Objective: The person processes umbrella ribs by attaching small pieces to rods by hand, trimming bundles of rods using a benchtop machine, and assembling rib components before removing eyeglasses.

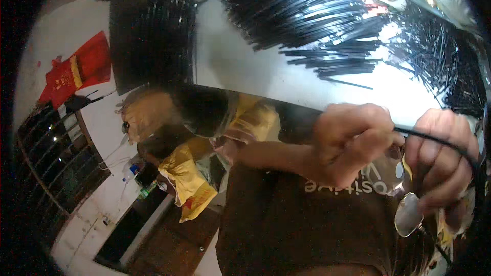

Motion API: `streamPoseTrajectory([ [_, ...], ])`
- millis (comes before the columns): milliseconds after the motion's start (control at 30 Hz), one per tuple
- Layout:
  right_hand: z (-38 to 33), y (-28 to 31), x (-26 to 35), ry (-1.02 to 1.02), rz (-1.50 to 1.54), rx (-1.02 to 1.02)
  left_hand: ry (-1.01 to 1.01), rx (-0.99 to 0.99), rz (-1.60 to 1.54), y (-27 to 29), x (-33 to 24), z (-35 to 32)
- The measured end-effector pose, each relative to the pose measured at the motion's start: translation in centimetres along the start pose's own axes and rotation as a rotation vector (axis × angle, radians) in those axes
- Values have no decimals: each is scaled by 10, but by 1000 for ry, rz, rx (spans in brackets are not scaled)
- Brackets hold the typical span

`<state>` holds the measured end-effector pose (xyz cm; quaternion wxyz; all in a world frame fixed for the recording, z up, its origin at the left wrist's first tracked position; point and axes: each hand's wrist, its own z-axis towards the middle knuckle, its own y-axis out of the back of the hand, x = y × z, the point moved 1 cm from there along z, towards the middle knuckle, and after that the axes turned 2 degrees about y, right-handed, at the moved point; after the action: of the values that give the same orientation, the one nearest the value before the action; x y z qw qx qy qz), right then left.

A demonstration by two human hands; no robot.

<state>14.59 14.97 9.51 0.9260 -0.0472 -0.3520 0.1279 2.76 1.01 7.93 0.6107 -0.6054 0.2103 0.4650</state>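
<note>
Between the two hands, at lower right of the head view, runs a thin black strip point(434, 140), glossy, narrow and long, curving down over the right hand's knuckles. Judged light and springy: it bows under its own length, so it likely flexes rather than snaps. The smooth surface may slip; a pinch near the end, as now, looks the surest hold.

Left hand point(353, 143): closed in a loose fist, thumb and forefinger pinching the strip's end at about mid-height of the frame. Right hand point(442, 161): fingers curled shut around the strip, which passes across them; a small shiny oval metal piece point(408, 215) hangs just below it, and whether the hand holds that too cannot be told.

Behind the hands, white counter point(245, 66), brightly lit. Piles of like black strips point(327, 15) fan across its far side; a denser dark bundle point(169, 25) lies at left. Yellow cloth or bags point(189, 181) sit below the counter edge, red cloth point(76, 71) far left.
</note>
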Motion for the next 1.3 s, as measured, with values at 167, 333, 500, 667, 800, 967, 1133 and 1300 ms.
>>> streamPoseTrajectory([
  [167, -49, 15, 34, -164, 144, -618, 338, 108, -28, 22, 20, -16],
  [333, 16, 1, 53, -133, -747, -156, 264, 2, 290, 75, 17, -22],
  [500, 51, -57, 68, -266, -956, 70, 280, -30, 240, 76, 15, -21],
  [667, 55, -38, 51, -266, -894, 196, 270, -179, 349, 79, 9, -37],
  [800, 53, -30, 55, -430, -887, 332, 288, -169, 381, 71, 14, -27],
  [967, 53, -34, 51, -421, -895, 287, 355, -184, 357, 67, 8, -26],
  [1133, 47, -29, 46, -419, -914, 251, 353, -207, 375, 72, 8, -36],
  [1300, 37, -19, 51, -457, -946, 193, 366, -174, 416, 65, 13, -19],
])
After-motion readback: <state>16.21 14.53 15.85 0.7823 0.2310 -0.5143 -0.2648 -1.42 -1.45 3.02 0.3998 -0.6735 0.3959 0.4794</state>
